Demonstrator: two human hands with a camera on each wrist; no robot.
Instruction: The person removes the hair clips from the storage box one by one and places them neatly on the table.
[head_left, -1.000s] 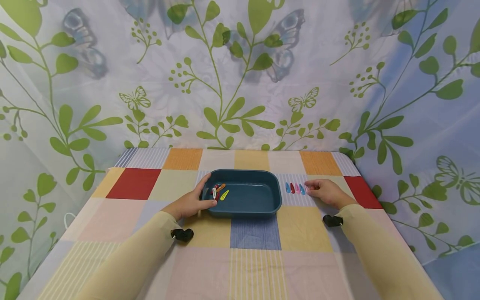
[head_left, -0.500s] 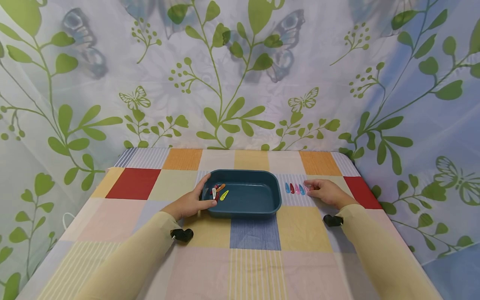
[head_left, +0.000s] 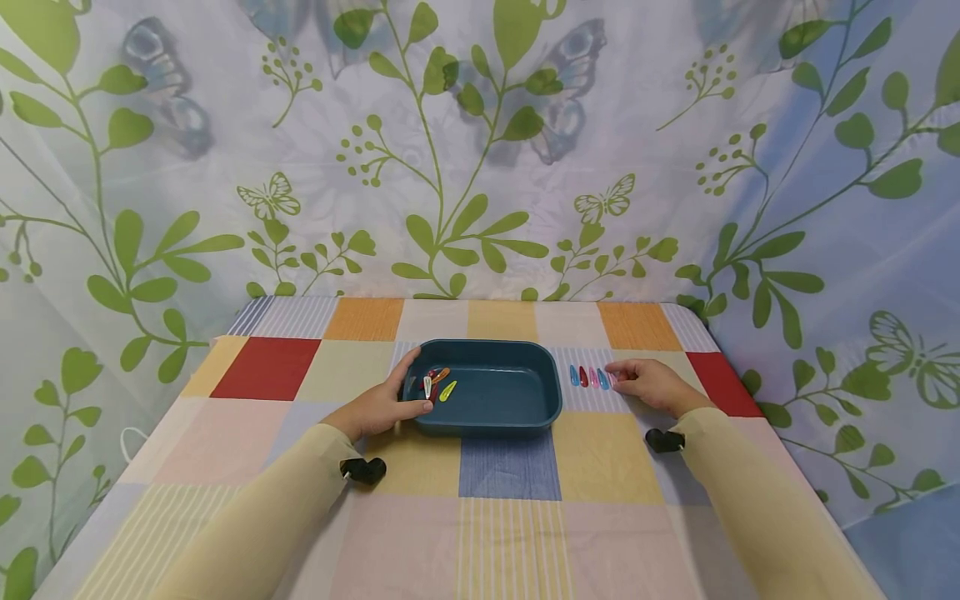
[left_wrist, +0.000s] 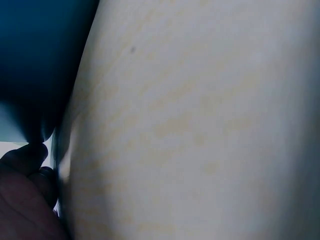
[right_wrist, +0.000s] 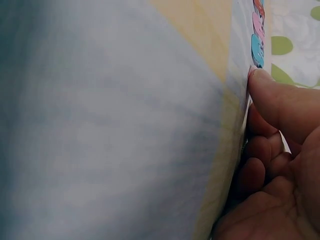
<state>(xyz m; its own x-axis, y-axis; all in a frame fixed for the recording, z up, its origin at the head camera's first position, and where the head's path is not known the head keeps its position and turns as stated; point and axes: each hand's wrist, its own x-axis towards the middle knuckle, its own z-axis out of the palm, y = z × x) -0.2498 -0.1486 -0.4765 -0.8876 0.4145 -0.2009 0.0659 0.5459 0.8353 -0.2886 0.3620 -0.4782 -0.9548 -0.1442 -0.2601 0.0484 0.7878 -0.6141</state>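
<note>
- Hair clips (head_left: 592, 377) lie in a short row on the checked tablecloth (head_left: 510, 533), just to the right of the blue tray (head_left: 525, 417); blue, red and pink ones show
- The right hand (head_left: 651, 384) rests on the cloth at the right end of that row, fingers loosely curled, one fingertip (right_wrist: 260, 77) touching the last pink clip; whether it pinches the clip I cannot tell
- The left hand (head_left: 382, 402) grips the left end of the tray, thumb along the near rim and fingers over the far corner
- More clips (head_left: 437, 383) sit inside the tray at its left end: orange, yellow-green, red and a pale one, close together
- The tray stands near the middle of the table, well clear of its edges
- A curtain (head_left: 480, 150) printed with green leaves and butterflies hangs behind the table
- Both forearms wear pale yellow sleeves (head_left: 247, 533)
</note>
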